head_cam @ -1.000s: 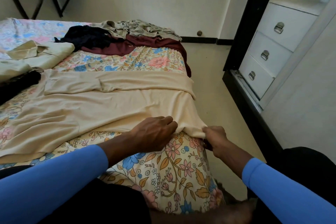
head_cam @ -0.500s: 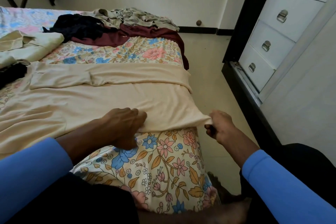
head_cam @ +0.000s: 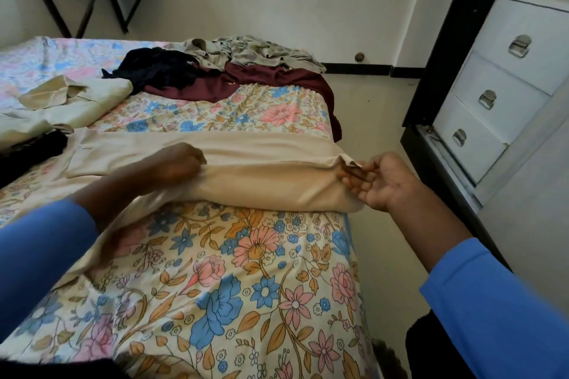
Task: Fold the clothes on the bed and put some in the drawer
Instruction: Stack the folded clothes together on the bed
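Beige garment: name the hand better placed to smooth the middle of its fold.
Left, probably. The left hand grips the beige garment near mid-fold, while the right hand pinches its corner out at the edge of the bed.

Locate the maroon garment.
In the head view, the maroon cloth garment lies at the bed's far right corner, under a crumpled grey garment, beside a dark navy garment.

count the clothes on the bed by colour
beige garment: 1
maroon garment: 1
grey garment: 1
navy garment: 1
cream garment: 1, though it may be more than one piece
black garment: 1
total: 6
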Available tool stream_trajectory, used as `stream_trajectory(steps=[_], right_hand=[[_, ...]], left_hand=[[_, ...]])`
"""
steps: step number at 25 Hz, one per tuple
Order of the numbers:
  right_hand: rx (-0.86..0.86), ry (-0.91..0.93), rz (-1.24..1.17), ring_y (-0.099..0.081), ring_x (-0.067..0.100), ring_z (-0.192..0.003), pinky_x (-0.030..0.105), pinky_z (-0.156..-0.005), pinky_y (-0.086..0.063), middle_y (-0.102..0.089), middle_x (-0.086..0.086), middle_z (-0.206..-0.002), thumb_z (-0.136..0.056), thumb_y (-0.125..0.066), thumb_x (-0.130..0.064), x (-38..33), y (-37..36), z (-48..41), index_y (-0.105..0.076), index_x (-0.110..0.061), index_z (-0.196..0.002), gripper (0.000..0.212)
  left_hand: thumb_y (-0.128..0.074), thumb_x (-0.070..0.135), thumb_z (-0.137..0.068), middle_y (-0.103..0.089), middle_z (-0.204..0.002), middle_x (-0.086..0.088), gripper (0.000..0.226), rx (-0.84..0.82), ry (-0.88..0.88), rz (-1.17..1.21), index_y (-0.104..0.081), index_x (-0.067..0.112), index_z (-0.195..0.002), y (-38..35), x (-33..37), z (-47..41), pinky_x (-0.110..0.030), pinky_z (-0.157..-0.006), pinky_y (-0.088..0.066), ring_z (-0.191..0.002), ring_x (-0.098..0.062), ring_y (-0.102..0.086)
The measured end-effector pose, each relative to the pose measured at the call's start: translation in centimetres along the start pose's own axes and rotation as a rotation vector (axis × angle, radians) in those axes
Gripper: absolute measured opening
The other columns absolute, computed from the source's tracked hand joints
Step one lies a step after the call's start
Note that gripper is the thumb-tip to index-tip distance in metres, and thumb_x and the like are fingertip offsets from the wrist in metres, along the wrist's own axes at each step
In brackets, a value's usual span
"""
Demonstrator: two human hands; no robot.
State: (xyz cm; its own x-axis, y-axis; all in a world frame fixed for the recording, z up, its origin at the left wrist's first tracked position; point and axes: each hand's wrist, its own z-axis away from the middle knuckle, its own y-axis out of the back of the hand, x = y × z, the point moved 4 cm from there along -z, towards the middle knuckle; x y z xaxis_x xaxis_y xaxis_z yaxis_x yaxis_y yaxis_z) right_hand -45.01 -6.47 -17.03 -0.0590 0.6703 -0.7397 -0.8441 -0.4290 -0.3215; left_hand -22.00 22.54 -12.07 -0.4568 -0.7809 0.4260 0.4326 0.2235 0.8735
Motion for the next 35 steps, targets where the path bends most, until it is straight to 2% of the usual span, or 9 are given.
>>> stream_trajectory(steps=[6,9,14,20,24,28,30,33,35], right_hand=[[0.195,0.139,0.307,-0.059,0.018,-0.053,0.027,-0.041,-0.05,-0.069,0.01,-0.079,-0.09,-0.066,-0.004,-0.9,-2.4,-8.8,-0.07,-0.006,-0.089,0.005],[0.292,0.236,0.403,-0.059,0.019,-0.068,0.034,-0.063,-0.055,-0.068,0.004,-0.087,-0.086,-0.071,-0.015,-1.7,-1.9,-11.8,-0.067,-0.009,-0.083,0.008],[0.436,0.411,0.985,-0.054,0.033,-0.12,0.046,-0.103,-0.043,-0.052,0.013,-0.136,-0.096,-0.057,-0.035,-0.1,-3.4,-10.7,-0.051,-0.016,-0.137,0.045],[-0.12,1.304,1.411,-0.037,0.027,-0.148,0.053,-0.116,-0.03,-0.05,0.003,-0.151,-0.095,-0.049,-0.049,6.6,-14.0,-3.1,-0.06,-0.023,-0.136,0.05],[-0.515,1.132,1.695,-0.008,0.019,-0.16,0.051,-0.126,-0.009,-0.019,-0.001,-0.172,-0.091,-0.019,-0.072,12.8,-19.5,-0.8,-0.035,-0.034,-0.158,0.079],[-0.452,1.075,1.99,0.01,0.02,-0.16,0.056,-0.126,0.003,0.01,-0.006,-0.173,-0.079,0.005,-0.082,15.3,-20.6,-0.9,0.0,-0.044,-0.163,0.093],[-0.413,1.076,2.016,0.006,0.021,-0.16,0.056,-0.126,0.002,0.005,-0.004,-0.174,-0.078,0.005,-0.083,15.4,-20.9,-0.5,-0.004,-0.043,-0.164,0.094],[-0.352,1.202,1.959,-0.017,0.026,-0.157,0.056,-0.126,-0.007,-0.021,0.005,-0.17,-0.084,-0.013,-0.075,15.6,-22.2,0.1,-0.032,-0.031,-0.158,0.088],[-0.411,1.33,1.838,-0.03,0.025,-0.15,0.054,-0.124,-0.017,-0.035,0.007,-0.163,-0.088,-0.028,-0.064,16.2,-23.4,0.6,-0.045,-0.025,-0.15,0.075]], left_hand=[[-0.065,0.019,-0.098,-0.071,-0.106,-0.005,0.01,0.093,-0.028,0.065,-0.072,0.026,-0.098,0.1,-0.6,-8.4,-0.031,-0.074,-0.047,-0.089,-0.012,-0.061],[-0.064,0.031,-0.101,-0.071,-0.108,-0.001,0.008,0.158,-0.043,0.022,-0.067,0.032,-0.108,-2.1,-1.5,-9.9,-0.029,-0.067,-0.045,-0.088,-0.011,-0.062],[-0.064,0.048,-0.099,-0.057,-0.141,-0.007,0.053,0.219,-0.111,-0.238,-0.044,0.028,-0.144,-2.6,-2.7,-8.6,-0.045,-0.095,-0.05,-0.12,-0.025,-0.057],[-0.071,0.075,-0.079,-0.033,-0.162,-0.003,0.092,0.055,0.001,-0.563,-0.031,0.039,-0.153,1.0,-9.2,0.5,-0.049,-0.107,-0.042,-0.142,-0.027,-0.039],[-0.084,0.04,-0.08,-0.047,-0.15,-0.005,0.079,-0.105,0.221,-0.456,-0.044,0.033,-0.147,3.4,-15.3,3.3,-0.041,-0.105,-0.046,-0.133,-0.027,-0.049],[-0.068,0.023,-0.09,-0.065,-0.126,-0.001,0.025,0.109,0.197,-0.396,-0.068,0.033,-0.113,6.1,-17.4,3.7,-0.032,-0.089,-0.051,-0.111,-0.021,-0.061],[-0.074,0.035,-0.088,-0.067,-0.113,0.001,0.017,0.099,0.216,-0.323,-0.065,0.032,-0.102,6.8,-17.7,4.1,-0.034,-0.083,-0.053,-0.099,-0.019,-0.062],[-0.083,0.063,-0.074,-0.067,-0.095,0.004,0.052,-0.175,0.295,-0.331,-0.064,0.024,-0.102,4.6,-17.5,4.8,-0.033,-0.076,-0.053,-0.087,-0.017,-0.064],[-0.083,0.047,-0.08,-0.069,-0.096,0.001,0.04,-0.203,0.274,-0.464,-0.067,0.021,-0.106,3.6,-17.1,4.7,-0.035,-0.075,-0.056,-0.084,-0.017,-0.064]])
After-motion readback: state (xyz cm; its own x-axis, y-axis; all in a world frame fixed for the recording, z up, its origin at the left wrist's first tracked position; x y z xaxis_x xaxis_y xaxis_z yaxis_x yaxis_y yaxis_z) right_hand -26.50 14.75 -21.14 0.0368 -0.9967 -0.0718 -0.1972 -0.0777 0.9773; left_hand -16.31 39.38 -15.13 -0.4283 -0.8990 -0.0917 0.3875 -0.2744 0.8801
